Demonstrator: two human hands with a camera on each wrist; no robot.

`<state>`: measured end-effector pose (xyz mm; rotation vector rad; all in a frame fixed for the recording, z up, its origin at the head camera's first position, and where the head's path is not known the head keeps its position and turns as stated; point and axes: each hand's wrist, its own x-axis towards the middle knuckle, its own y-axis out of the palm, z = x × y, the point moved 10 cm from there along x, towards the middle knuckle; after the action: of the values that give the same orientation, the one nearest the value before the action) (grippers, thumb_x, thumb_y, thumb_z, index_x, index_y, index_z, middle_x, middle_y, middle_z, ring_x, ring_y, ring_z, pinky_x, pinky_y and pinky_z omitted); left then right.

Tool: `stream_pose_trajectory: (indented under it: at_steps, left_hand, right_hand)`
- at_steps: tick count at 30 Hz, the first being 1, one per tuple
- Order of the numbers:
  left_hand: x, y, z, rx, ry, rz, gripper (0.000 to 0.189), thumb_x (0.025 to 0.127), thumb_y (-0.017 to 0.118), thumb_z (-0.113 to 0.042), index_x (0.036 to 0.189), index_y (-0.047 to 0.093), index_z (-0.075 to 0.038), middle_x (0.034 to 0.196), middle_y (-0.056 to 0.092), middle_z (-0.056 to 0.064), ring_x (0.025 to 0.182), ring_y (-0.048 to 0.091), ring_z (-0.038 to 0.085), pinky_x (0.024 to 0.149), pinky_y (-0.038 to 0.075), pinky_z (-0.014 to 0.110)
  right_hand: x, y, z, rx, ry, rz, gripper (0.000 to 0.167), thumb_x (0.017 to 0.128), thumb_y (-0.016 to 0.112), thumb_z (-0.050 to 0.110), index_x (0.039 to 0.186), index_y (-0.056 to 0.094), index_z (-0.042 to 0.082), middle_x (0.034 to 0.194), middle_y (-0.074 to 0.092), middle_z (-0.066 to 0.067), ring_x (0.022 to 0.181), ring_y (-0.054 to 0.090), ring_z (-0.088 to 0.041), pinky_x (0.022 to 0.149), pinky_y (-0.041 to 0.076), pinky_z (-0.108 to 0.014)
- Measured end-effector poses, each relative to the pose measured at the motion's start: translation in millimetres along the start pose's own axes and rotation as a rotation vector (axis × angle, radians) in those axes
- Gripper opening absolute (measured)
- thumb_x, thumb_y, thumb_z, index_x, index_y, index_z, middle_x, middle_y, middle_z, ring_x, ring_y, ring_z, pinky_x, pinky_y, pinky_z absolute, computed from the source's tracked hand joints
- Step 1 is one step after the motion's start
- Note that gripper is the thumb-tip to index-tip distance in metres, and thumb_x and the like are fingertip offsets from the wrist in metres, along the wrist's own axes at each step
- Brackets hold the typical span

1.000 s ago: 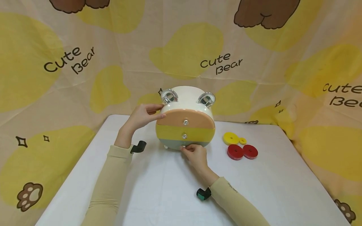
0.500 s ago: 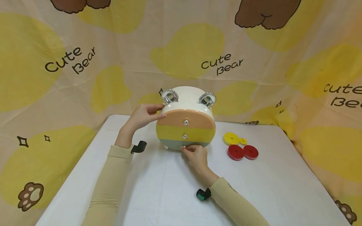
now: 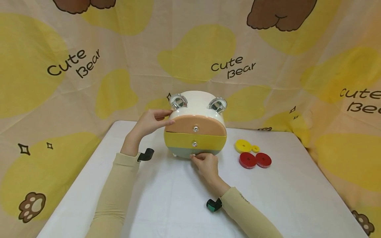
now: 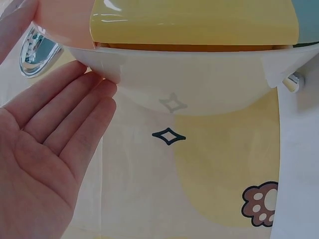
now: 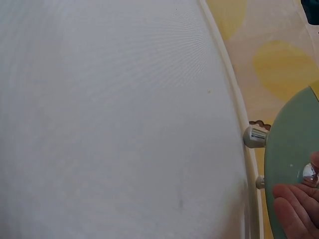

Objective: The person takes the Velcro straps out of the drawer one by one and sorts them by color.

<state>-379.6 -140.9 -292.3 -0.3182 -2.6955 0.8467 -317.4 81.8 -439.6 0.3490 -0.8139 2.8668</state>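
A small white drawer chest (image 3: 194, 102) with silver ears stands at the middle back of the table. Its fronts are a peach drawer (image 3: 184, 124), a yellow drawer (image 3: 178, 138) and a grey-green drawer (image 5: 291, 129), each with a silver knob. My left hand (image 3: 148, 123) steadies the chest's upper left, straight fingers along its side and thumb at the peach front. In the left wrist view a narrow gap shows behind the yellow front. My right hand (image 3: 206, 165) pinches the bottom drawer's knob (image 5: 309, 174) between thumb and fingertips, mostly covering it in the head view.
To the right of the chest lie a large yellow disc (image 3: 242, 145), a small yellow ring (image 3: 255, 148) and two red discs (image 3: 247, 160). The white-covered table (image 3: 172, 205) is backed by a bear-print cloth (image 3: 190, 49).
The yellow drawer has slid slightly forward, and a thin dark line now shows beneath the peach front. Both hands keep almost the same places.
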Motion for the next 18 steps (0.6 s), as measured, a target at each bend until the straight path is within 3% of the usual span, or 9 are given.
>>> stream_pose_trajectory:
  at_steps: [5,9,13,18]
  left_hand:
    - [-1.8,0.9,-3.3,0.004,0.048,0.013,0.062,0.073,0.078,-0.048,0.127,0.063,-0.022,0.131,0.06,0.001,0.12,0.057,0.027,0.102,0.046,0.041]
    - [-5.9,4.7,-4.2,0.024,0.092,0.051,0.072,0.068,0.084,-0.04,0.133,0.057,-0.022,0.135,0.056,-0.001,0.123,0.055,0.026,0.104,0.045,0.037]
    - [-9.1,8.2,-2.5,0.053,0.105,0.083,0.081,0.066,0.086,-0.037,0.138,0.051,-0.024,0.141,0.051,-0.004,0.126,0.052,0.027,0.106,0.043,0.037]
    - [-9.2,8.0,-1.2,0.055,0.109,0.077,0.078,0.069,0.083,-0.042,0.138,0.051,-0.027,0.141,0.05,-0.005,0.126,0.052,0.026,0.107,0.042,0.037]
  right_hand:
    - [0.3,0.6,-0.6,-0.001,0.0,0.003,0.02,0.077,0.078,0.033,0.069,0.076,0.015,0.059,0.068,0.006,0.054,0.059,-0.004,0.047,0.048,-0.02]
    - [-0.2,0.8,-1.2,0.004,0.001,0.013,0.02,0.077,0.077,0.034,0.069,0.076,0.016,0.06,0.069,0.006,0.054,0.059,-0.003,0.047,0.048,-0.02]
    - [-0.3,-0.1,-0.7,0.001,-0.008,0.013,0.02,0.078,0.077,0.034,0.069,0.076,0.015,0.06,0.069,0.006,0.053,0.059,-0.003,0.047,0.048,-0.02]
    - [0.7,-1.2,1.2,-0.012,-0.028,-0.001,0.02,0.078,0.077,0.033,0.068,0.077,0.015,0.059,0.069,0.005,0.051,0.058,-0.003,0.046,0.047,-0.02]
